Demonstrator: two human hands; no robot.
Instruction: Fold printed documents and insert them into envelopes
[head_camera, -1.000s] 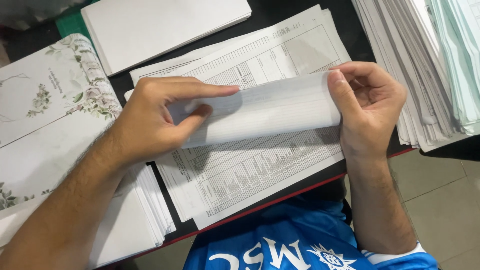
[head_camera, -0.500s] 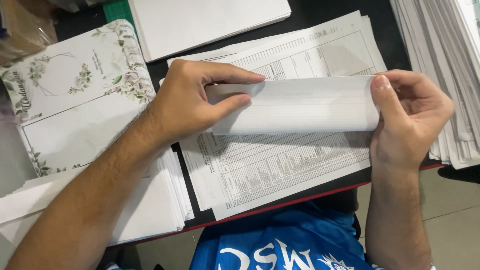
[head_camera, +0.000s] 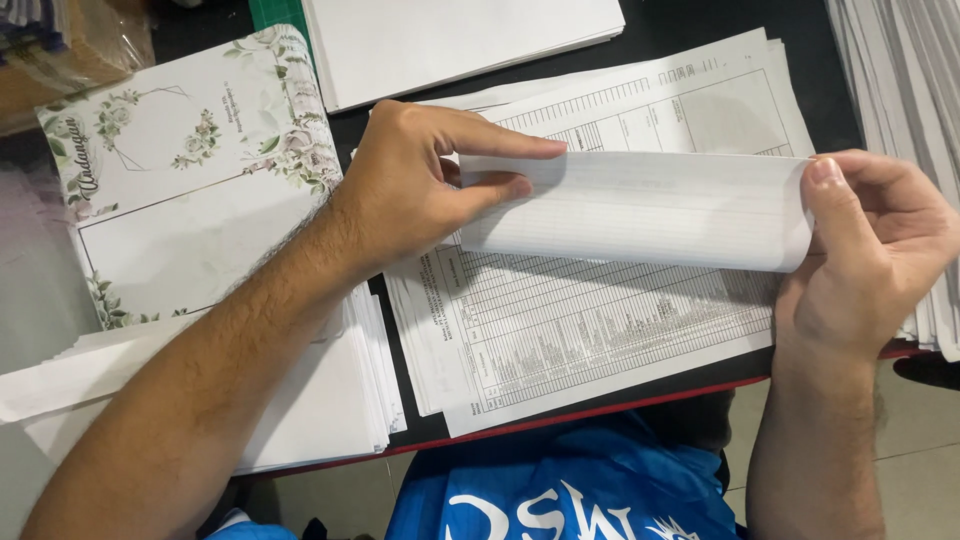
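Note:
A folded white sheet of paper (head_camera: 645, 210) is held flat between both hands above a stack of printed table forms (head_camera: 600, 330). My left hand (head_camera: 420, 190) pinches its left end, index finger laid along the top edge and thumb under it. My right hand (head_camera: 870, 250) grips the right end, thumb pressed on the fold's edge. The folded sheet covers the middle of the top form.
A floral-bordered card (head_camera: 190, 190) lies at the left on a white paper stack (head_camera: 320, 400). More white sheets (head_camera: 460, 40) lie at the top. A fanned paper pile (head_camera: 900, 70) lines the right. The dark table has a red front edge (head_camera: 560, 420).
The view has shifted, so hands and papers sit further right and lower in the frame. Both hands keep the same hold on the folded sheet.

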